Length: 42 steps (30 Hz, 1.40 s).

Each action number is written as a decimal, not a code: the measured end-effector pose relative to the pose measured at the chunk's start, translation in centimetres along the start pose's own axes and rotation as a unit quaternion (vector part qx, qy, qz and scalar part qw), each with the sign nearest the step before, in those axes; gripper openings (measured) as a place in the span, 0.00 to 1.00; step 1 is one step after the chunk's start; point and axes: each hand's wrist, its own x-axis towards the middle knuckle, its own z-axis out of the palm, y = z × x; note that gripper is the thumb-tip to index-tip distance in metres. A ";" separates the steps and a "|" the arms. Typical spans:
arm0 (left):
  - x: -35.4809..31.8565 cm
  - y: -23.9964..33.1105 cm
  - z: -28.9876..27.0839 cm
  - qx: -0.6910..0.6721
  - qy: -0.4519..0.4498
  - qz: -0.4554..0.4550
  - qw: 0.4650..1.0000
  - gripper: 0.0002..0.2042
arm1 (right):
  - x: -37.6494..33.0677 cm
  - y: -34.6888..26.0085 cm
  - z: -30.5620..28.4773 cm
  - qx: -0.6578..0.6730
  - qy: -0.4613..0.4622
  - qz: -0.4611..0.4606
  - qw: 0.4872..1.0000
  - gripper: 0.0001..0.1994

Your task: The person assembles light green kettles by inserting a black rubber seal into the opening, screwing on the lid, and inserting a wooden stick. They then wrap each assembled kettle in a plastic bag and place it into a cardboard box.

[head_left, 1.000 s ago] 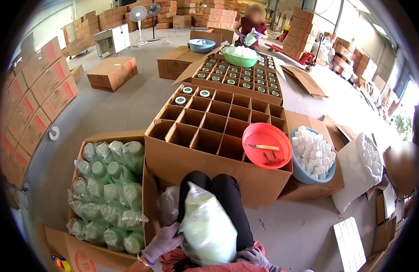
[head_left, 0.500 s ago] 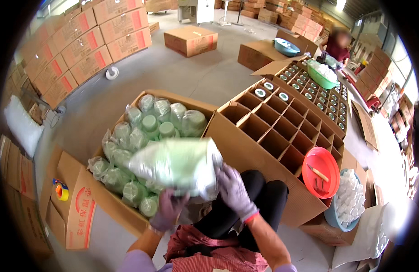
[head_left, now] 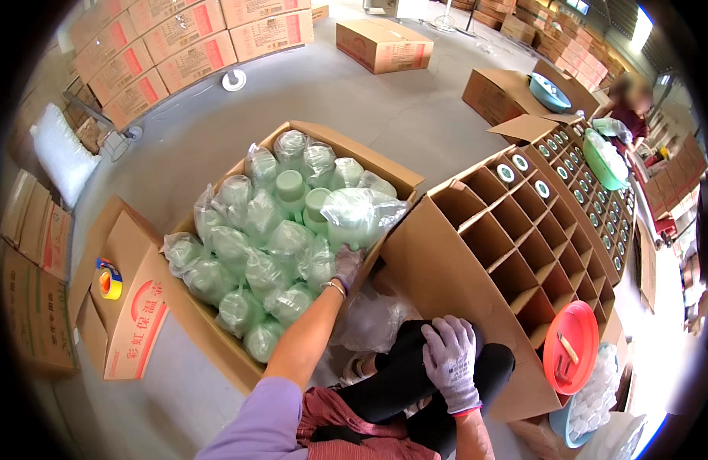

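A large open carton [head_left: 223, 356] holds several pale green bottles [head_left: 229, 247], most wrapped in clear plastic bags. My gloved left hand [head_left: 348, 264] reaches into its right side, closed at the lower end of one bagged green bottle [head_left: 355, 217]. Some of its fingers are hidden against that bottle, whose loose bag end spreads towards the carton's right wall. Two caps without bags, one a pale green cap [head_left: 289, 182], show beside it. My gloved right hand [head_left: 451, 360] rests on my knee with fingers apart, holding nothing. A crumpled clear plastic bag [head_left: 369, 320] lies between the carton and my legs.
On my right stands a divided carton [head_left: 446, 284] with a red basin [head_left: 572, 326] holding a tool on its corner. Below is a blue basin [head_left: 599, 402] of white pieces. A yellow tape dispenser [head_left: 108, 282] sits on the left flap. Another person [head_left: 628, 107] works at far right.
The bagged bottle went from between both hands into the carton's right side, with my left hand. My right hand let go and came down on my knee. The view has shifted.
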 end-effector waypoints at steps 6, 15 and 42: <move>-4.6 10.6 -10.2 -0.250 -0.269 -0.059 0.928 0.13 | -0.4 0.6 0.7 0.013 0.044 0.028 0.999 0.15; 9.7 3.3 -6.0 -0.310 0.384 -0.045 0.868 0.08 | 0.3 0.8 0.8 0.058 0.067 0.011 0.996 0.13; -0.7 18.8 -17.4 -0.065 0.178 0.327 0.926 0.11 | 0.3 1.2 -1.2 0.139 0.096 0.050 0.984 0.21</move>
